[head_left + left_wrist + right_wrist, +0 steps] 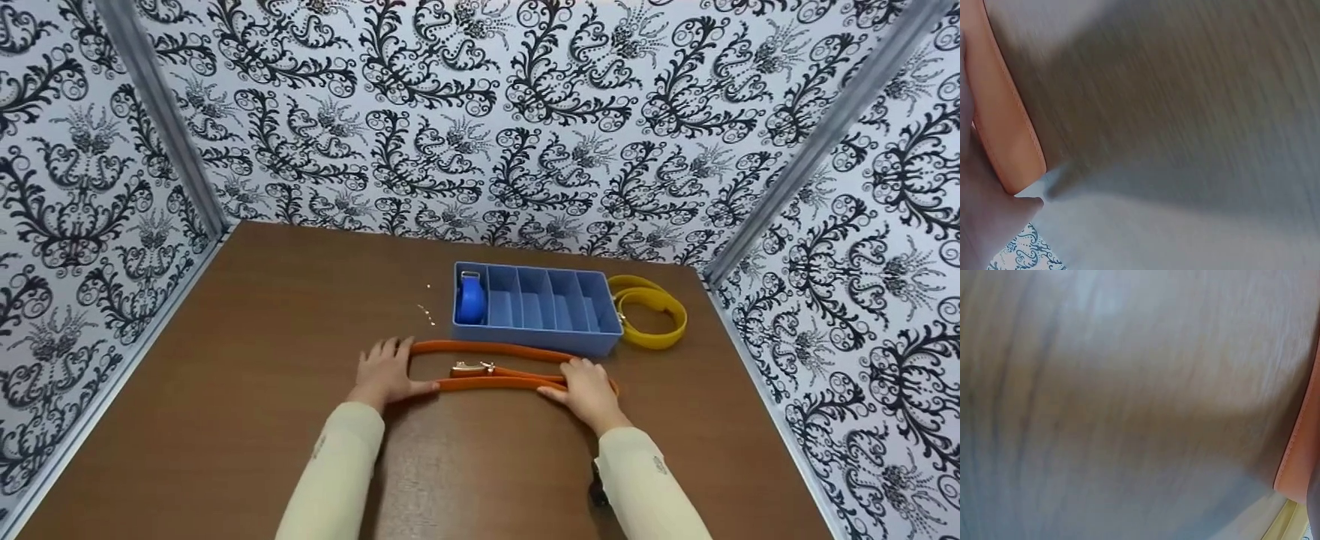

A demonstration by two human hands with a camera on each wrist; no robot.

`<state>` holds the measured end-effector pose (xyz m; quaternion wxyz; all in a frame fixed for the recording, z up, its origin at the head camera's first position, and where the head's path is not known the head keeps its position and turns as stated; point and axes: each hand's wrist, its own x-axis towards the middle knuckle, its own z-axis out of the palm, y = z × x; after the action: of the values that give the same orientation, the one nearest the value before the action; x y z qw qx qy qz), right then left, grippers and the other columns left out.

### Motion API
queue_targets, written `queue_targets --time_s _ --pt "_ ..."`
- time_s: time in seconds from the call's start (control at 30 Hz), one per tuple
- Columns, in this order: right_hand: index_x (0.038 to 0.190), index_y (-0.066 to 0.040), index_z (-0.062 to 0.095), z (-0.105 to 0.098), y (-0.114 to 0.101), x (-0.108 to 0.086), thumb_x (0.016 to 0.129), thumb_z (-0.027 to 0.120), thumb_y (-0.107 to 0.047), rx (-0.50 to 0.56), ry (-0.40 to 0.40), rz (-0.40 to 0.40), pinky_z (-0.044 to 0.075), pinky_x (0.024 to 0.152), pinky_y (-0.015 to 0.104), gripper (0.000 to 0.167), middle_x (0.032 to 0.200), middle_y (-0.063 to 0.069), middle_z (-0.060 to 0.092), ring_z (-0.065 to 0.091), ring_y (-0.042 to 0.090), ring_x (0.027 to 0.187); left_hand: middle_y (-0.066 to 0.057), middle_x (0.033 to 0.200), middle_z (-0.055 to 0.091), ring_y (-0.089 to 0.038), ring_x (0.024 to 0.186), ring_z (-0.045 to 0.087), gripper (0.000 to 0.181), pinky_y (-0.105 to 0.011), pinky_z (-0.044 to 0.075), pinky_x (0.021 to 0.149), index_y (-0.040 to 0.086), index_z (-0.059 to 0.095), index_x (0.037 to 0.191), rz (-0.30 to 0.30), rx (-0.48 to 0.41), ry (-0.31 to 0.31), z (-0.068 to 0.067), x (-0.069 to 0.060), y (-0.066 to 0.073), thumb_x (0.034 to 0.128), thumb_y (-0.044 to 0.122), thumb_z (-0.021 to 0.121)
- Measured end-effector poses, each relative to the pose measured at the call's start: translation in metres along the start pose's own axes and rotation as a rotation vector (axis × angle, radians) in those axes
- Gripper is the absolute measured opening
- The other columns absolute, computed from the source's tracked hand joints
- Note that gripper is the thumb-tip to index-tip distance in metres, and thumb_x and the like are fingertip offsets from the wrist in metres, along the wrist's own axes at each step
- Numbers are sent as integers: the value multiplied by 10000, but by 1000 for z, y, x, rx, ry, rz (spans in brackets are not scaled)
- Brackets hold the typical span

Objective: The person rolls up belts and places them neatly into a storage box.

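Observation:
A loosely looped orange belt [495,384] lies across the table with a gold-coloured buckle [472,368] inside the loop. My left hand [384,373] grips its left end, thumb at the near strand and fingers at the far one. Around the right end, my right hand [589,390] holds the strands together, with the thumb on the near side. In the left wrist view the orange belt [1008,112] runs up from the thumb. Only a strip of the belt [1297,455] shows at the right edge of the right wrist view.
Behind the belt stands a blue divided box [536,336], a rolled blue belt [472,300] in its leftmost compartment. A coiled yellow belt [655,341] lies against the box's right side. Small shiny bits [427,313] are left of the box. Patterned walls [465,112] enclose the brown table [300,300].

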<state>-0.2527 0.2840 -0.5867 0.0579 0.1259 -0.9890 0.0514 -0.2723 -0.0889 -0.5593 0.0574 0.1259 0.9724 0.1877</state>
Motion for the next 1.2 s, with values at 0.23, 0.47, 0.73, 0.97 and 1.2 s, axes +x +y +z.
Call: queue_targets --time_s 0.23,0.47,0.73,0.97,1.2 --pt "921 -100 627 1 -14 7 820 535 -733 -36 25 -9 391 785 468 648 884 64 551 523 293 864 -239 1448 399 -452 1335 334 991 -667 206 1064 78 394 1476 -18 39 32 0 -3 6 748 688 681" --pt "938 -75 612 9 -68 25 851 606 -631 -69 51 -111 423 776 479 562 900 95 549 543 316 875 -224 1454 399 -439 1342 330 997 -662 200 1070 95 384 1484 -20 65 40 5 -3 6 753 723 643" --pt "944 -54 622 13 -131 40 835 682 -543 -65 56 -194 466 723 442 504 870 89 558 560 298 837 -228 1435 414 -441 1321 351 1004 -647 217 1073 82 393 1477 -24 94 39 7 -3 8 754 742 619" --pt "965 -67 620 17 -145 46 792 704 -563 -71 92 -178 464 724 433 532 887 85 577 570 294 850 -220 1426 428 -425 1318 365 1016 -633 229 1077 90 393 1480 -19 113 46 6 -1 10 748 763 599" --pt "935 -78 616 23 -148 49 833 629 -599 -134 104 -201 436 704 405 531 853 74 573 564 279 809 -214 1422 433 -425 1309 374 1039 -624 249 1073 85 402 1476 -13 103 64 5 -1 2 727 773 612"
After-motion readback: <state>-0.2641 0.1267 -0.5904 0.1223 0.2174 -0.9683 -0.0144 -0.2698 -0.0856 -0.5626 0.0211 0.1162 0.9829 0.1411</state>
